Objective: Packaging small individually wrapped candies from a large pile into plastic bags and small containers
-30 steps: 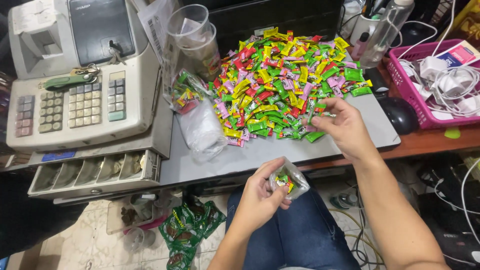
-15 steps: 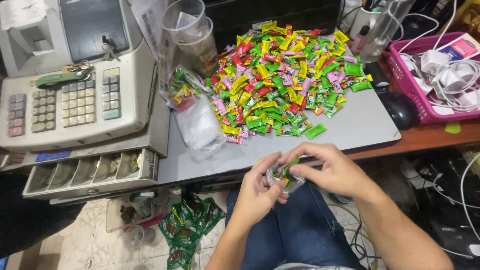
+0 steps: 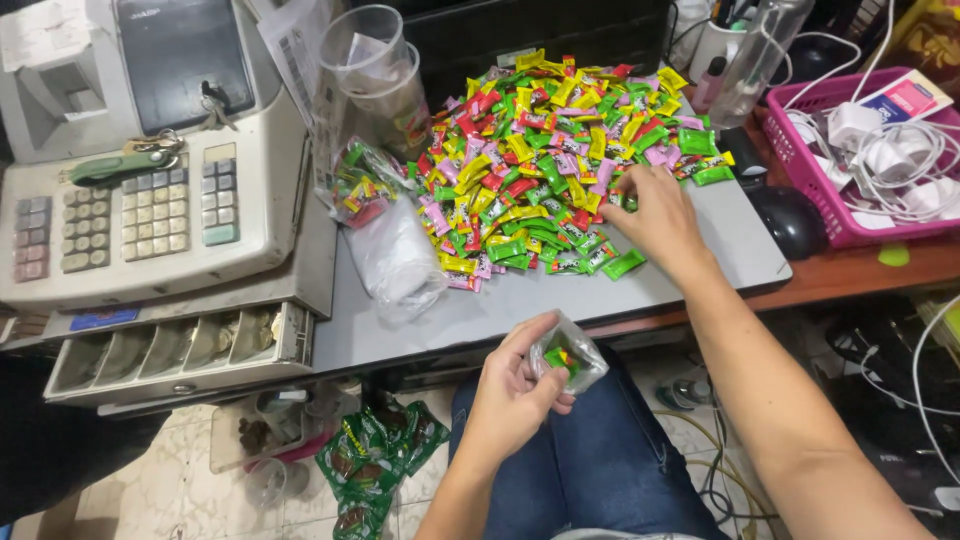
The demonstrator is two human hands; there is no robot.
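Right now my left hand [image 3: 515, 385] fingers are clamped on a small clear bag [image 3: 566, 355] over my lap; my right hand [image 3: 650, 215] fingers, loosely together, touch the candy pile [image 3: 540, 150] on the tabletop [image 3: 480, 310].

Bright even indoor light, soft shadows, sharp centre, wide-angle bending at edges, floor dimmer.

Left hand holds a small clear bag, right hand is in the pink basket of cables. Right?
Not quite. The left hand does hold the small clear bag, but the head view shows the right hand on the candy pile, not in the pink basket.
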